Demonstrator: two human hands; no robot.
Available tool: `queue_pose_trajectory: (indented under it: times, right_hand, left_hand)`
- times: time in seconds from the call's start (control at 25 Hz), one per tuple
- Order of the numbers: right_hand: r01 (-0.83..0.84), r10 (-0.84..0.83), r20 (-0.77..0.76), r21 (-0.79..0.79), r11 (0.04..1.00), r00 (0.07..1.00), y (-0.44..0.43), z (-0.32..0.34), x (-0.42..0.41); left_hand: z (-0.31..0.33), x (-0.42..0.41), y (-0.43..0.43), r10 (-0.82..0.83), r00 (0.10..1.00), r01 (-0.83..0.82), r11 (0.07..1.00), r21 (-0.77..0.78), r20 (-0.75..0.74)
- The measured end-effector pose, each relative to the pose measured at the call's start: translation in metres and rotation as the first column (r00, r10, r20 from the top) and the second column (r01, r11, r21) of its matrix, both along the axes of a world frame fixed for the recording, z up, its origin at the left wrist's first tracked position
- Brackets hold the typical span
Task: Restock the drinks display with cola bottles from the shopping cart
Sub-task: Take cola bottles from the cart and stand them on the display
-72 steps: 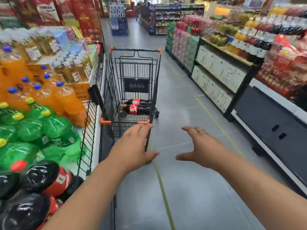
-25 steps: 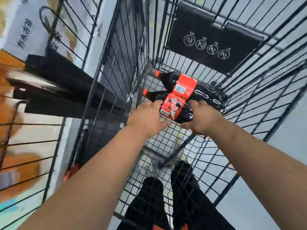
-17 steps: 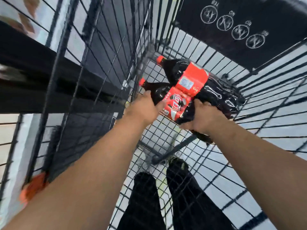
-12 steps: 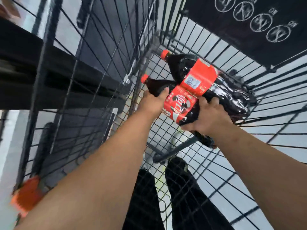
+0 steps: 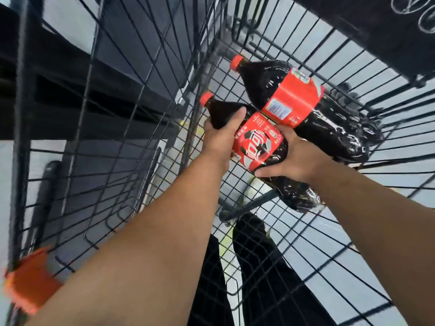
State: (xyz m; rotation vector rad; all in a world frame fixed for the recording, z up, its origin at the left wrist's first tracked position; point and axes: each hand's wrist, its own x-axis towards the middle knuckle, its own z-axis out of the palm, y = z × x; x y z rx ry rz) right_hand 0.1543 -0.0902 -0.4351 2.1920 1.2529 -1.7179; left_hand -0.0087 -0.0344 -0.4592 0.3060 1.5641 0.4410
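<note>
Now we hold the nearer dark plastic cola bottle with red label (image 5: 256, 142) by the black wire shopping cart's (image 5: 141, 114) far-left corner: left hand (image 5: 221, 137) gripping its shoulder, right hand (image 5: 296, 158) wrapped round its middle. A second such bottle (image 5: 294, 97) lies against it.

In the black wire shopping cart (image 5: 131, 142), the left grip (image 5: 220, 138) wraps the dark shoulder of a red-capped, red-labelled plastic cola bottle (image 5: 257, 143) and the right grip (image 5: 297, 158) clasps its body below the label, cap pointing to 10 o'clock. A second matching cola bottle (image 5: 294, 100) lies against it at 1 o'clock; an orange plastic corner bumper (image 5: 30, 278) sits at 8 o'clock, black-trousered legs (image 5: 263, 267) at 6 o'clock.
</note>
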Motion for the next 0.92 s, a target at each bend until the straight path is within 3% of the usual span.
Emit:
queue_pose_trajectory:
  times: [0.16, 0.44, 0.6, 0.92]
  right_hand:
    - [0.031, -0.03, -0.008, 0.025, 0.999, 1.0, -0.001, -0.001, -0.002]
    - [0.253, -0.251, -0.105, 0.007, 0.967, 0.962, -0.026, 0.005, -0.024]
    - [0.372, -0.362, -0.11, 0.083, 0.925, 0.926, -0.042, 0.017, -0.047]
    - [0.588, -0.55, -0.208, 0.313, 0.746, 0.809, -0.059, 0.094, -0.081]
  left_hand:
    - [0.004, -0.001, 0.001, 0.009, 1.0, -0.009, 1.0, -0.013, 0.001]
    - [0.009, -0.012, -0.002, -0.105, 0.994, 0.107, 0.994, 0.039, -0.043]
    - [0.023, -0.021, -0.003, -0.16, 0.982, 0.175, 0.97, 0.168, -0.096]
    - [0.112, -0.024, 0.013, -0.352, 0.936, 0.318, 0.833, 0.454, -0.009]
